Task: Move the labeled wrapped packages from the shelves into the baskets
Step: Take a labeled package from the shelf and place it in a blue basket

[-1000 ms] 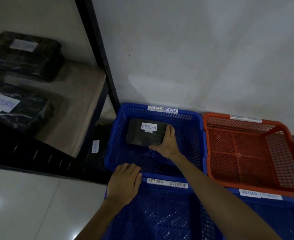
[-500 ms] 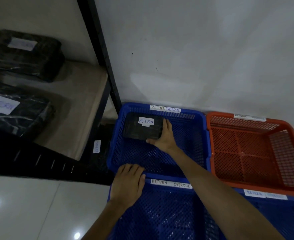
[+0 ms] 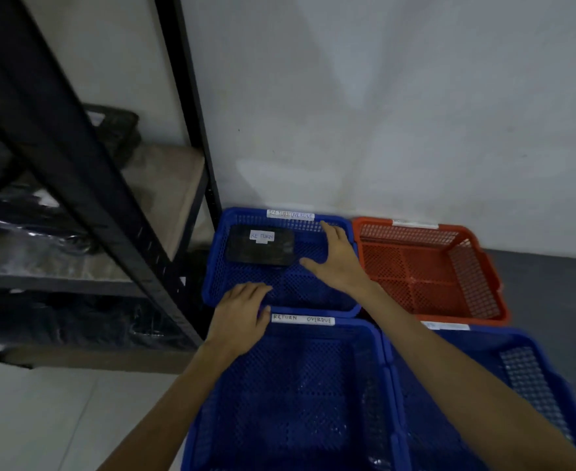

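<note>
- The wrapped package lies flat in the upper-left part of the far blue basket, close to its back wall, so I judge this placement all but finished.
- Your right hand hangs over the right half of that basket with fingers spread and nearly straight, holding nothing. The thumb is just beside the package's lower right corner, and I cannot tell whether it touches.
- Your left hand rests flat on the rim where the far basket meets the near blue basket, fingers straight and close together, gripping nothing.
- To finish well, lift the right hand straight up and out so the thumb does not drag the package askew.
- Leave the left hand bracing the rim until the right is clear, so that the basket does not slide.
- Then turn to the dark wrapped packages on the shelves at the left of the frame. They are blurred here, so read each label before choosing a basket.
- The package's long axis runs left to right across the frame, parallel to the basket's back wall.
- Its broad face is up, and the white RETURN label sits near the far edge, reading upright towards you.
</note>
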`<state>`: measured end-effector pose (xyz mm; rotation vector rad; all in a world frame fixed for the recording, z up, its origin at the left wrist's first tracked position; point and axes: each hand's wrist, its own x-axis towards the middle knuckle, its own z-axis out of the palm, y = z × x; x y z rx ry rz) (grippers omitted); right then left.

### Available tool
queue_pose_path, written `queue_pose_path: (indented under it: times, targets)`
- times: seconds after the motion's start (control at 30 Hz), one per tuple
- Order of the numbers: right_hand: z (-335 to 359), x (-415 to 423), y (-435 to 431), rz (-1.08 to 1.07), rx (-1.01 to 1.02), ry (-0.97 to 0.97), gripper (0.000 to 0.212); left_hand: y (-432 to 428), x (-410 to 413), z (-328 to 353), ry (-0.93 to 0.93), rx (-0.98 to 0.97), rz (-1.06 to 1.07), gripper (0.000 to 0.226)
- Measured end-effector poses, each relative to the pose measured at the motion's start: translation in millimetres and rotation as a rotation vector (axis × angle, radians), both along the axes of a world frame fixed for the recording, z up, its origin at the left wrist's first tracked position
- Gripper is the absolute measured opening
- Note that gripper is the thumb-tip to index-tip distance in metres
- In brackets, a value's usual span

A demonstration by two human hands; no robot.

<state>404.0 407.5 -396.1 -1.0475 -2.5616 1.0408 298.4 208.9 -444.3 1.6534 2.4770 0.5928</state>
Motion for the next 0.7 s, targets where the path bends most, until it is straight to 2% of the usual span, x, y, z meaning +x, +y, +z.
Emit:
queue_pose_path:
  times: [0.27, 0.4, 0.7]
  targets:
    - [107, 58, -67, 0.074, 0.177, 0.222, 0.078, -36, 39, 107, 0.155, 0.219, -0.006, 0.043]
    - [158, 76, -106, 0.092, 0.2, 0.378, 0.075, -69, 51, 162, 0.236, 0.314, 0.01, 0.042]
    - [266, 50, -185, 0.222, 0.282, 0.604, 0.069, -157, 25, 276, 0.403, 0.527, 0.112, 0.04]
